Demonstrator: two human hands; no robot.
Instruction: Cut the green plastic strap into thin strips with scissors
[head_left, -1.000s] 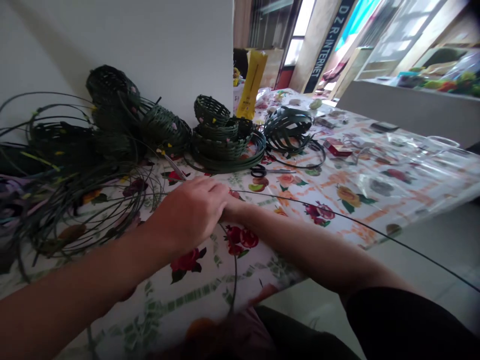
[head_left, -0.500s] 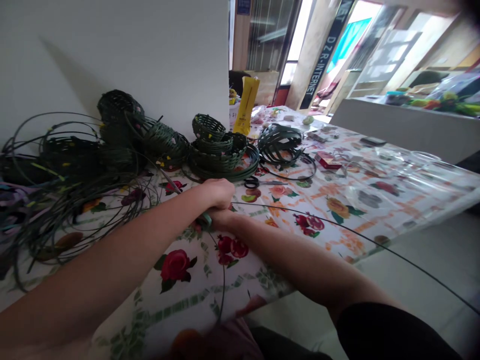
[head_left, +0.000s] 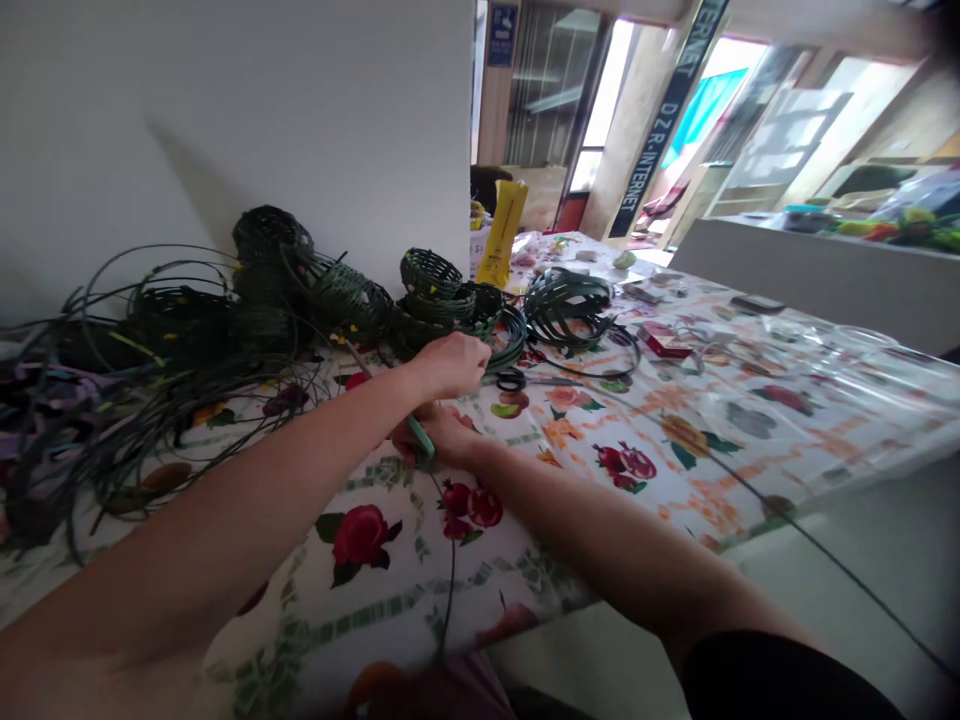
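My left hand [head_left: 450, 365] is curled over near the stacked woven baskets [head_left: 439, 295], and whatever it touches is hidden under the fingers. Just below it, my right hand [head_left: 439, 435] grips a slim teal-handled tool [head_left: 420, 436]. A thin metal shaft [head_left: 356, 358] shows beyond my left forearm and seems to belong to that tool. A long dark green strip [head_left: 448, 585] drops from my hands over the table edge. More dark green baskets [head_left: 274, 235] and loose coils of strip [head_left: 150, 420] lie to the left.
A floral oilcloth [head_left: 517, 570] covers the table, with a white wall [head_left: 225, 120] behind it. Scissors [head_left: 517, 380] and an open-woven green frame [head_left: 566, 310] lie right of my hands. Farther off stand a yellow bag [head_left: 501, 235] and a red packet [head_left: 664, 340].
My hands have drawn apart, the left rising above the right, and the teal handle now shows clearly. The strip on the right hangs lower, and the view has shifted.
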